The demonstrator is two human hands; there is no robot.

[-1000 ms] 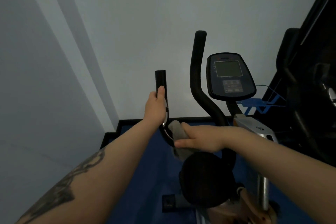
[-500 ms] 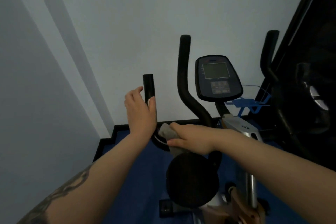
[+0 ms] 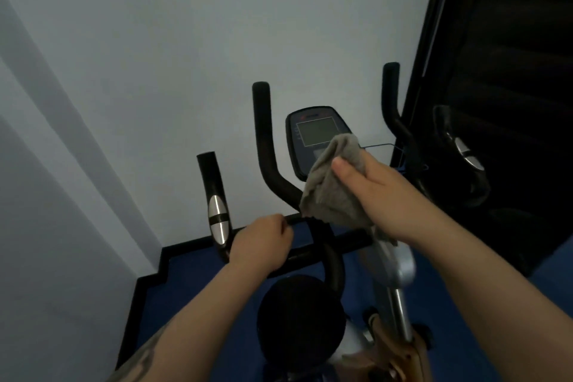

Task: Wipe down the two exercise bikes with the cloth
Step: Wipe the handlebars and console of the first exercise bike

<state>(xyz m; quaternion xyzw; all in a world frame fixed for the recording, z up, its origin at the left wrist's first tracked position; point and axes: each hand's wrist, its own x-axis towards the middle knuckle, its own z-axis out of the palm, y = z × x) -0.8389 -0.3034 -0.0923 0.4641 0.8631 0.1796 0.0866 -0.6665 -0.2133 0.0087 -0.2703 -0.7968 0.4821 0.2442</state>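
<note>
Dim light; the right side of the frame is nearly black, and the second exercise machine (image 3: pixel 465 152) there shows only as a dark outline with one silver grip sensor — its make and shape cannot be told. Both forearms are cut off by the lower edge.

One exercise bike with black handlebars and a silver-grey frame (image 3: pixel 393 263) stands in full view against the pale wall (image 3: pixel 186 40), on blue floor (image 3: pixel 192 295). Counted on it: three upright black bar ends, one round black saddle (image 3: pixel 300 319), one dark-blue oval console with a grey screen (image 3: pixel 316 133). Its lower right part is covered by the crumpled grey cloth (image 3: pixel 335 192).

Right hand (image 3: pixel 381 195) grips that one cloth — thumb laid flat across the front, the other fingers hidden behind the folds. Cloth is raised before the console; whether it touches the screen cannot be told.

Left hand (image 3: pixel 263 245) is curled tight round the low black crossbar (image 3: pixel 310 254), just beside the left grip's silver sensor (image 3: pixel 218 217).
</note>
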